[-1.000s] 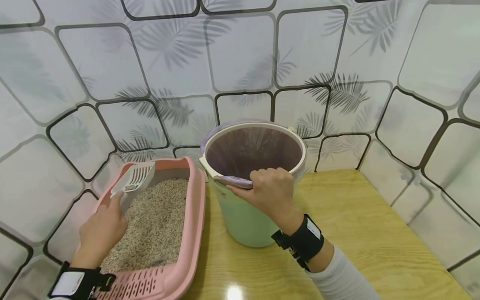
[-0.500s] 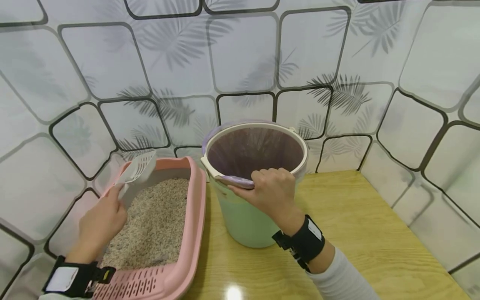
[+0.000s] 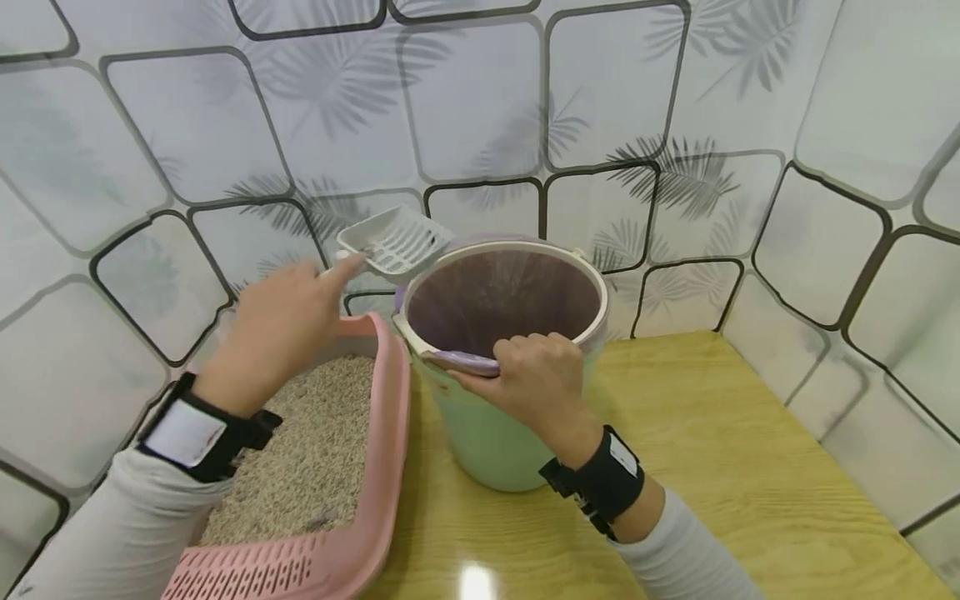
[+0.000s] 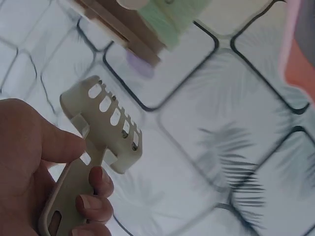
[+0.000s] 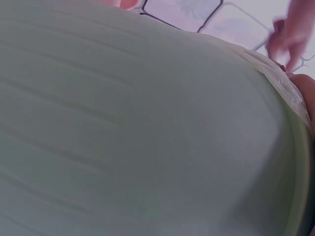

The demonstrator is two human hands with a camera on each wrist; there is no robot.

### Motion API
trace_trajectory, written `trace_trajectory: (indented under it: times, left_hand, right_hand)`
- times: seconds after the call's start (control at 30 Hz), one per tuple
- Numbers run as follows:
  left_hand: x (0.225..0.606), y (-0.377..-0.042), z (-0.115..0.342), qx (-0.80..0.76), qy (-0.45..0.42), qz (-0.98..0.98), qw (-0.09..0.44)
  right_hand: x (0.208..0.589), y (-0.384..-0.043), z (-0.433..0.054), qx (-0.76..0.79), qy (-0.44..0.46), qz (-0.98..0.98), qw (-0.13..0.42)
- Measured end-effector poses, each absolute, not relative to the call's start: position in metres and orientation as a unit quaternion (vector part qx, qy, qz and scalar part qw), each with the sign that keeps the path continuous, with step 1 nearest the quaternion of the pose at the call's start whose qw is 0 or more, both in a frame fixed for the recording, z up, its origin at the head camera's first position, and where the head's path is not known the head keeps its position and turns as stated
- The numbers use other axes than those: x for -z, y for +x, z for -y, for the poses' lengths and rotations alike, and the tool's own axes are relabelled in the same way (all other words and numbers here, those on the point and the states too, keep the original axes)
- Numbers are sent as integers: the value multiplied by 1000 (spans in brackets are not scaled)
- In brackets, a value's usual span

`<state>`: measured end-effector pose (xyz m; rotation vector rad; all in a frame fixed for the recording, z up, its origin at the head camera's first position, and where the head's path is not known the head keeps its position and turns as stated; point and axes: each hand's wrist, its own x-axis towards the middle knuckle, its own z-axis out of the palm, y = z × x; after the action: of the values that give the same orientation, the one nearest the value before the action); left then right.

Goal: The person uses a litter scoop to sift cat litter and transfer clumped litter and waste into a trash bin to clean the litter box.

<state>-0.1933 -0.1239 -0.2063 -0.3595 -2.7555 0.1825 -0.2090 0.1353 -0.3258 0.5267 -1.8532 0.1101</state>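
My left hand grips the handle of a pale slotted litter scoop. The scoop's head is at the back left of the bin's rim, above the far end of the litter box. In the left wrist view, thumb and fingers wrap the scoop, and small dark bits sit in its slots. My right hand holds the front rim of a green trash bin, beside a purple strip. A translucent liner folds over the bin's edge in the right wrist view.
Left of the bin stands a pink litter box filled with tan litter. Both are on a yellow wooden table. Patterned wall covering encloses the back and sides closely.
My left hand has lifted the scoop from the litter box's left side and carried it right, up beside the bin's rim. The right hand stays on the rim.
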Motion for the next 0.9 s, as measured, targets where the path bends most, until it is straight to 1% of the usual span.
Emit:
trace_trajectory:
  times: [0.07, 0.17, 0.27, 0.33, 0.5, 0.6, 0.77, 0.9]
  left_hand:
    - [204, -197, 108, -112, -163, 957, 211]
    - [204, -201, 94, -183, -220, 913, 292]
    - [206, -204, 88, -238, -255, 862, 367]
    - [207, -204, 86, -252, -260, 848, 387]
    - [208, -205, 89, -273, -267, 832, 403]
    - [206, -204, 93, -267, -274, 832, 401]
    - [198, -199, 103, -249, -263, 856, 368]
    - [193, -186, 118, -200, -223, 893, 336]
  right_hand:
    - [325, -208, -131, -47, 228, 786, 573]
    - [324, -207, -124, -45, 235, 784, 573]
    - [323, -206, -118, -38, 240, 785, 570]
    - [323, -204, -116, -33, 242, 786, 568]
    - [322, -202, -114, -30, 242, 787, 567]
    - [322, -202, -114, -33, 235, 788, 568]
    - [323, -204, -117, -44, 230, 788, 570]
    - [324, -205, -120, -49, 226, 788, 571]
